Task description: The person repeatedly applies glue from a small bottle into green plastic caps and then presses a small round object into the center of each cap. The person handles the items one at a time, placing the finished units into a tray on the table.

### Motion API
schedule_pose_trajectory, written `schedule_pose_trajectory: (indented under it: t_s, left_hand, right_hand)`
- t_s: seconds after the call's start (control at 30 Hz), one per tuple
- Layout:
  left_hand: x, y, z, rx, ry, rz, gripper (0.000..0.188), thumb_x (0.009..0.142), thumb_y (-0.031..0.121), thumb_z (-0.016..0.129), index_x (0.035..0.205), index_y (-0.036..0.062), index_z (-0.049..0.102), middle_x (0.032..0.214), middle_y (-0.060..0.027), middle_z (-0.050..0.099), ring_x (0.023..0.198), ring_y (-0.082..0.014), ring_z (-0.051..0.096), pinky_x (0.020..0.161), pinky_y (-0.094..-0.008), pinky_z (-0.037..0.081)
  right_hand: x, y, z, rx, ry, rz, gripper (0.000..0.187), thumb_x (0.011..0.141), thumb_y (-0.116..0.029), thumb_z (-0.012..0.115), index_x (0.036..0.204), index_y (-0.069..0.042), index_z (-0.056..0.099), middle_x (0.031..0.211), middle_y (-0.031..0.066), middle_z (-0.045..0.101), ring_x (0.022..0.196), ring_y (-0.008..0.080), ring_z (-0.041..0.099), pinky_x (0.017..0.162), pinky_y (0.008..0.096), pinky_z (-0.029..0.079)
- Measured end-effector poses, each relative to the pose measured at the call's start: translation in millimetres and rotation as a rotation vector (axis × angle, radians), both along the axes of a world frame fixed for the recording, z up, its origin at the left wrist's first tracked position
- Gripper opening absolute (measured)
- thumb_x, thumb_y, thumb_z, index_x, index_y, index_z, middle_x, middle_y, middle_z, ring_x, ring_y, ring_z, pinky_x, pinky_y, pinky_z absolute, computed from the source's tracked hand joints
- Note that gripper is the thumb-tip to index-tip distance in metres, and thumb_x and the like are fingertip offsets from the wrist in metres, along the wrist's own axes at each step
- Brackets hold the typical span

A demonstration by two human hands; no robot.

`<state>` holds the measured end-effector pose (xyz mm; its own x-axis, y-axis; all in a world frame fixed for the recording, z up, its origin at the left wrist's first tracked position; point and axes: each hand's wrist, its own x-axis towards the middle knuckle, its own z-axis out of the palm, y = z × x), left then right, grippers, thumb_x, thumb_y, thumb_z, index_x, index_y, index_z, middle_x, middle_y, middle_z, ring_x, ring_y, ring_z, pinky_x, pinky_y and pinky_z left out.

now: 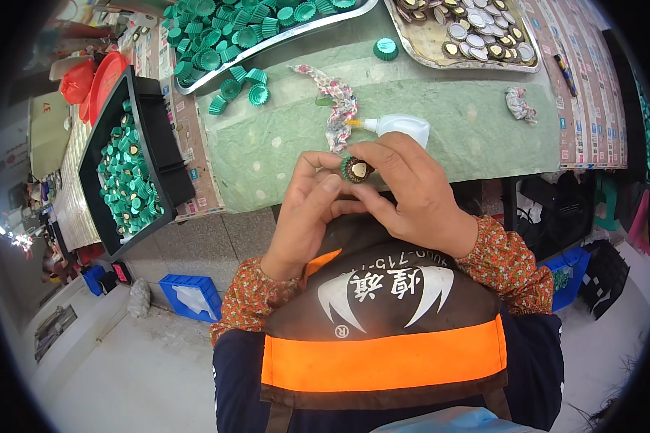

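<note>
A small fluted green cup (345, 172) with a dark brown, cream-centred disc (360, 169) in it is held up between my hands, over the table's near edge. My left hand (303, 213) has its fingers curled against the cup's left side. From the right, my right hand (422, 191) pinches the same piece with thumb and fingers. Just beyond the hands lies a white squeeze bottle (406, 128) with a yellow nozzle, its tip touching or close to a crumpled floral cloth (339, 105).
Many green cups fill a metal tray (285, 45) at the far left, with several loose beside it. Another metal tray (477, 66) holds brown and silvery discs. A black crate (170, 162) of filled cups stands left. A striped pen (565, 75) and crumpled wad (520, 105) lie right.
</note>
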<state>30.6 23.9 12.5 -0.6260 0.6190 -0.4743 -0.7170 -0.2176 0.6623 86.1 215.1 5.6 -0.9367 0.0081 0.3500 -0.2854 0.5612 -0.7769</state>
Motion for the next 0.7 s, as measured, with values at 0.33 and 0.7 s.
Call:
schedule_pose_trajectory:
  t_s: [0.33,0.7]
  left_hand:
    - [-6,-3,-7,0.087,-0.018,-0.085,0.036,0.102,0.012,0.059,0.133,0.0115,0.04,0.129,-0.0121,0.058,0.114,-0.0187,0.063,0.095,-0.0374,0.058]
    - [3,-1,-14,-0.028,0.259,-0.071,0.037,0.1,0.005,0.054,0.133,0.0093,0.038,0.13,-0.0142,0.055,0.119,-0.0187,0.059,0.096,-0.0356,0.057]
  right_hand:
    - [-2,3,11,-0.162,-0.068,0.083,0.046,0.081,-0.006,0.073,0.125,-0.006,0.059,0.104,0.015,0.061,0.098,0.037,0.062,0.083,0.0445,0.052]
    - [1,-3,11,-0.031,-0.069,0.06,0.041,0.081,-0.005,0.07,0.12,-0.005,0.06,0.1,0.0142,0.06,0.092,0.0365,0.062,0.076,0.0453,0.051]
